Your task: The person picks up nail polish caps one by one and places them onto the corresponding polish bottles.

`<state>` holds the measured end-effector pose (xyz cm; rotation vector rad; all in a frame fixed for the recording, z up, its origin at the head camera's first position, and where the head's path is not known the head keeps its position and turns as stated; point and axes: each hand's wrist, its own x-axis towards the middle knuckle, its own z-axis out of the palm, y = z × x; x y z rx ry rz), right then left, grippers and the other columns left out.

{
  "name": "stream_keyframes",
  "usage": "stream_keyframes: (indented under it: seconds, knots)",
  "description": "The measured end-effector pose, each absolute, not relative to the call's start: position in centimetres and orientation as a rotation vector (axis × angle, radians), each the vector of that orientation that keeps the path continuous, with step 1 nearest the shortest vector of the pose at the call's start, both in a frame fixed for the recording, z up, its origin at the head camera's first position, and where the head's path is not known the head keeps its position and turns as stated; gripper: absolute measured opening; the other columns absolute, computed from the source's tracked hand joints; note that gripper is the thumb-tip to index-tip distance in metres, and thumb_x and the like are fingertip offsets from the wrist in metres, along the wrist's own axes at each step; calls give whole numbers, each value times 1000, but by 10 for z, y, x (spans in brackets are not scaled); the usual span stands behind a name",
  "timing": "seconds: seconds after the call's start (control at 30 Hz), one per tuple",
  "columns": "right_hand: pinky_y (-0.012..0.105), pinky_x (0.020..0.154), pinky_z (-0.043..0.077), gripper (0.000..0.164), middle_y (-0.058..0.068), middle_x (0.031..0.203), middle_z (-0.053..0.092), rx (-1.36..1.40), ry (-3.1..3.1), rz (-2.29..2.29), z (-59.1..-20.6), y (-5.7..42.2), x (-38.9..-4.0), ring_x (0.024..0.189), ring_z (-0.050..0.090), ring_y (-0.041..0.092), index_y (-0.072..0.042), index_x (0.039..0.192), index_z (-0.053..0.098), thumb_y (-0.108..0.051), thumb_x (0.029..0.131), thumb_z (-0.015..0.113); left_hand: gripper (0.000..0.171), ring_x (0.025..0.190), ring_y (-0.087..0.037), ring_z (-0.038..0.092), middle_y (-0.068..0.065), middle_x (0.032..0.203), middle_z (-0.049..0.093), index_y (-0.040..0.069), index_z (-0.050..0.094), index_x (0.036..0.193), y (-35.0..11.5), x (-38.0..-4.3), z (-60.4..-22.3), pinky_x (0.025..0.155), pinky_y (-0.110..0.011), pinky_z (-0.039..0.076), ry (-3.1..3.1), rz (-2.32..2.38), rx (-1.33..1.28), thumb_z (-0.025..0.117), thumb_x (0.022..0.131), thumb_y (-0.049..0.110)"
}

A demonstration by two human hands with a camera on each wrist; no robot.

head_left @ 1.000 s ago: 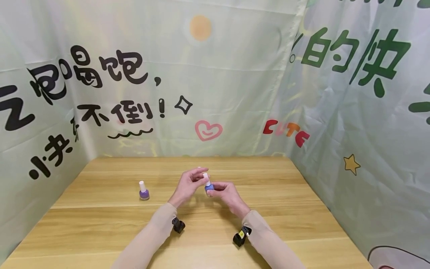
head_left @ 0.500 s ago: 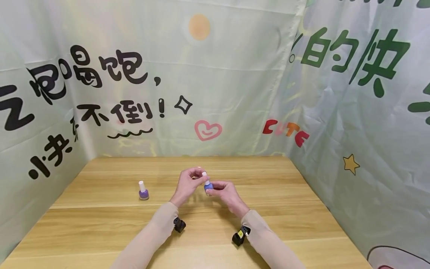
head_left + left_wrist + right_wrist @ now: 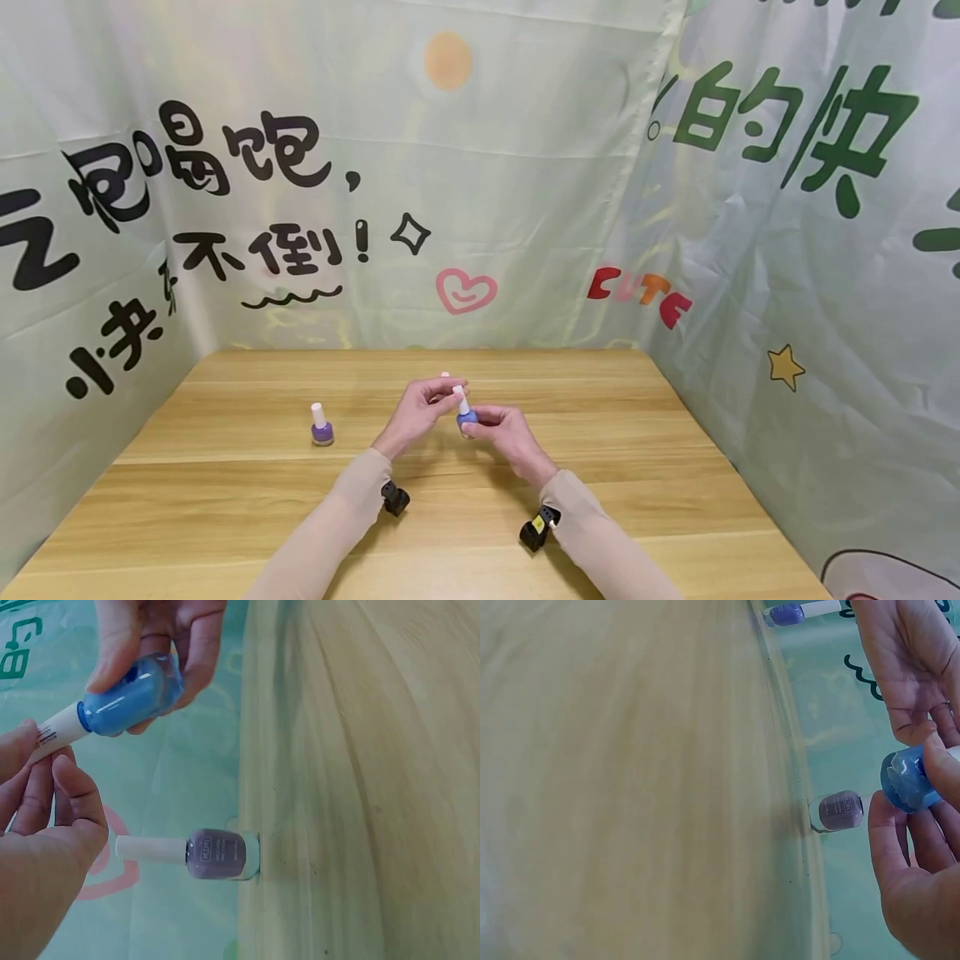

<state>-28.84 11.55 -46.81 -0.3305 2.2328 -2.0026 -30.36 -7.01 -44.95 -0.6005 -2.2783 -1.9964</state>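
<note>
A nail polish bottle with blue polish [image 3: 467, 418] is held tilted above the table, between both hands. My right hand [image 3: 510, 433] grips its glass body with thumb and fingers. At the long white cap [image 3: 56, 733], my left hand [image 3: 416, 414] pinches with thumb and fingertips. The cap sits against the bottle's neck in the left wrist view. Behind the hands stands a mauve nail polish bottle [image 3: 217, 855], upright on the table; the hands hide most of it in the head view. A purple nail polish bottle [image 3: 322, 432] stands upright to the left.
The wooden table [image 3: 225, 517] runs back to a printed fabric curtain [image 3: 525, 208], which also hangs along both sides. Each wrist carries a small black camera, one on the left [image 3: 395, 498] and one on the right [image 3: 538, 529].
My left hand's fingers curled in over the cap half a second ago and have now stretched out again. The blue bottle shifted only slightly; my right hand keeps its grip. The purple bottle stays put.
</note>
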Motion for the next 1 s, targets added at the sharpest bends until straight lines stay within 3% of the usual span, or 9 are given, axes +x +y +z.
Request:
stream_keyframes:
  seconds: [0.23, 0.43, 0.73, 1.0]
  knots:
    - [31, 86, 56, 35, 15, 107, 74, -308, 2243, -2009, -468, 115, -286, 91, 71, 15, -1, 114, 71, -12, 82, 79, 30, 85, -16, 60, -4, 93, 70, 11, 71, 107, -68, -304, -450, 74, -26, 51, -2220, -1947, -443, 82, 81, 22]
    - [30, 84, 56, 35, 14, 105, 74, -320, 2256, -2005, -468, 115, -287, 89, 70, 13, 0, 114, 71, -12, 82, 79, 19, 79, -16, 60, -1, 84, 70, 8, 72, 93, -65, -302, -447, 72, -27, 49, -2239, -1920, -423, 81, 81, 20]
    - [30, 86, 54, 36, 15, 110, 73, -390, 2194, -1989, -465, 116, -291, 91, 71, 14, 2, 118, 68, -12, 86, 76, 17, 81, -17, 62, -7, 94, 71, 7, 74, 104, -71, -305, -441, 73, -28, 53, -2304, -1941, -554, 74, 88, 13]
    - [31, 88, 55, 36, 17, 110, 72, -408, 2176, -1957, -468, 116, -289, 91, 71, 15, 3, 120, 67, -9, 87, 73, 31, 102, -22, 67, -22, 117, 69, 2, 67, 123, -80, -306, -441, 88, -31, 54, -2380, -1976, -731, 67, 93, 9]
